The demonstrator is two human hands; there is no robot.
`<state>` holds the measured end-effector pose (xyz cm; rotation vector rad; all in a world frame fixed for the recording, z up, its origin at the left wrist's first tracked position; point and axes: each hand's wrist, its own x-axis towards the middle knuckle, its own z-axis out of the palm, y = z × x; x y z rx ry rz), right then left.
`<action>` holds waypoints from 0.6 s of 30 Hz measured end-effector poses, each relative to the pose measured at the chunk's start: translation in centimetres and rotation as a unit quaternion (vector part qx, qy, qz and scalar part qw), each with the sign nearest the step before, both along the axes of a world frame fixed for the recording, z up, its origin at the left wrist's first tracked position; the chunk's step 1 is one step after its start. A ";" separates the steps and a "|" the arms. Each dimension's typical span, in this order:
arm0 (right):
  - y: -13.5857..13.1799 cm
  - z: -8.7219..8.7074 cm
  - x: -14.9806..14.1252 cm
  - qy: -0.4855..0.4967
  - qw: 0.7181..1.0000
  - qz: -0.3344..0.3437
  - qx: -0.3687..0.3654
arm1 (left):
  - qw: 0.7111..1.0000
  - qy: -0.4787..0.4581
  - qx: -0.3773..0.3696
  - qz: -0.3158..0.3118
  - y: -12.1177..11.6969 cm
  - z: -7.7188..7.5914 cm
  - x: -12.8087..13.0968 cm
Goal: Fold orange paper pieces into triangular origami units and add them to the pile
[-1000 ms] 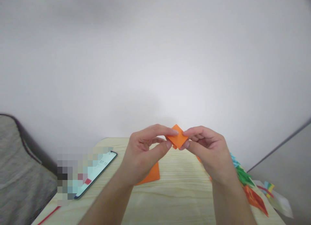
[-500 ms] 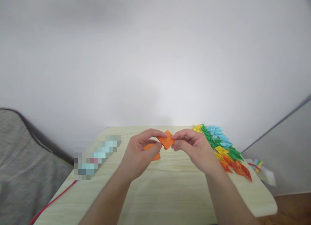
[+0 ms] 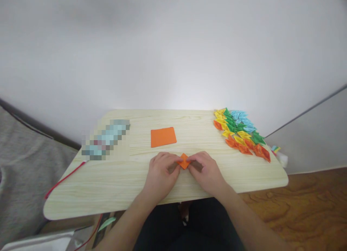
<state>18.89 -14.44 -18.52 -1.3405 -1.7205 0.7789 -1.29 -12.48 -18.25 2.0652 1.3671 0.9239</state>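
A small folded orange paper, diamond-shaped from above, is held between my two hands close to the tabletop. My left hand pinches its left corner between thumb and fingers. On the opposite corner, my right hand has the same kind of pinch. Beyond my left hand lies a flat orange sheet of paper, apart from both hands. Whether the folded piece touches the table I cannot tell.
Rows of folded paper pieces in blue, green, yellow and orange lie on the right of the wooden table. A blurred-out pale blue object is on the left, with a red cord running off the edge. A white wall stands behind.
My view has tilted down, showing the near table edge and my lap. Both hands have lowered the folded orange paper towards the table, and the flat orange sheet is now uncovered.
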 end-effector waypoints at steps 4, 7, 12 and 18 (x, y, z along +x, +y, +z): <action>-0.7 -0.6 0.3 -0.068 0.996 0.006 0.052 | 0.998 0.053 0.022 -0.003 -0.2 0.0 -0.2; -0.7 -0.9 0.6 -0.099 0.992 0.006 0.074 | 0.997 0.071 0.028 -0.014 -0.2 -0.1 -0.5; -0.4 -1.0 1.1 -0.133 0.986 0.022 0.094 | 0.996 0.077 0.033 -0.008 -0.1 -0.5 -0.6; -0.3 -1.0 1.4 -0.161 0.981 0.033 0.100 | 0.996 0.082 0.027 -0.001 -0.1 -0.5 -0.7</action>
